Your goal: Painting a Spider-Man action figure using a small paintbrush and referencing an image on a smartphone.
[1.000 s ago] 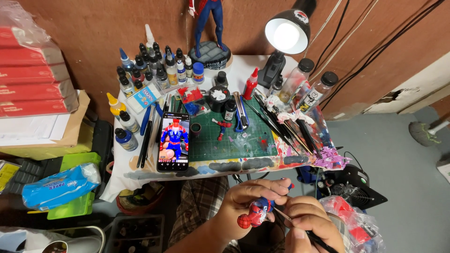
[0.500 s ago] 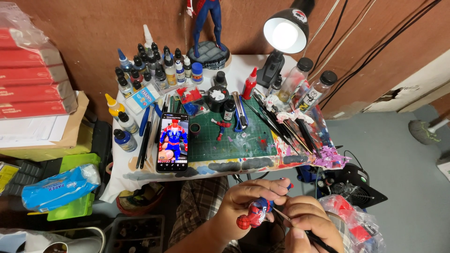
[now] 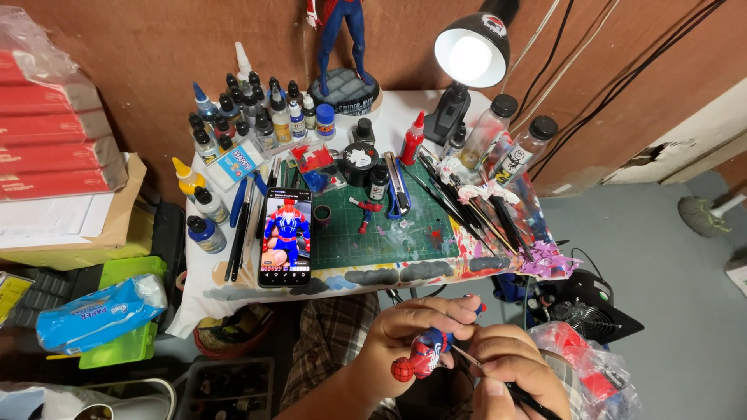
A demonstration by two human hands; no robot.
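Left grip (image 3: 412, 330) around figurine (image 3: 424, 356), right (image 3: 510, 373) pinching brush (image 3: 498, 377), before cluttered green-matted table (image 3: 405, 229).

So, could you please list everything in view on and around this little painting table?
small figure: one, red and blue, in left hand
brush: one, dark handle, in right hand
phone: one, black, on table's left
cutting mat: one, green, table centre
paint bottles: many, mixed caps, back left
tall statue: one, red and blue, against wall
lamp: one, black, lit
red boxes: stacked, far left
left hand: grips figure
right hand: grips brush
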